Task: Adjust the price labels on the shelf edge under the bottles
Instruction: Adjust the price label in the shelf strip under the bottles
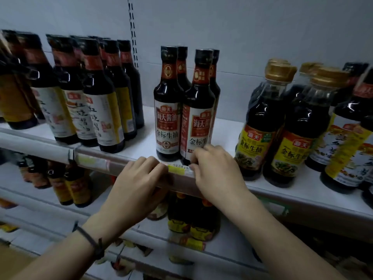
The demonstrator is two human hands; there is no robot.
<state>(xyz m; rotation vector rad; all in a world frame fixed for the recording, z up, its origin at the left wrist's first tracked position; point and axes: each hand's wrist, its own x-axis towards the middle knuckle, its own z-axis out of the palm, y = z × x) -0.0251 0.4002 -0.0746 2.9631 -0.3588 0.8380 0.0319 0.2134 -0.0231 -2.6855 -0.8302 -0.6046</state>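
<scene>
Both hands, left [139,178] and right [216,170], grip the shelf edge [121,163] with curled fingers. Between them sits a yellow price label [177,170], just below the two soy sauce bottles [198,110].

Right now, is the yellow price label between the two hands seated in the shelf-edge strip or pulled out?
Seated, it seems: the yellow price label lies flat along the shelf-edge strip, with the left hand and right hand covering its ends.

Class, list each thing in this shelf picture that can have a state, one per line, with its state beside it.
Left hand: fingers curled over the shelf edge, beside the label.
Right hand: fingertips on the label's right end.
Yellow-and-white price label: in the rail, between the hands.
Second yellow price label: in the rail, untouched.
Two front dark soy sauce bottles with red-and-white labels: upright, capped.
Gold-capped bottles: upright, capped.
</scene>
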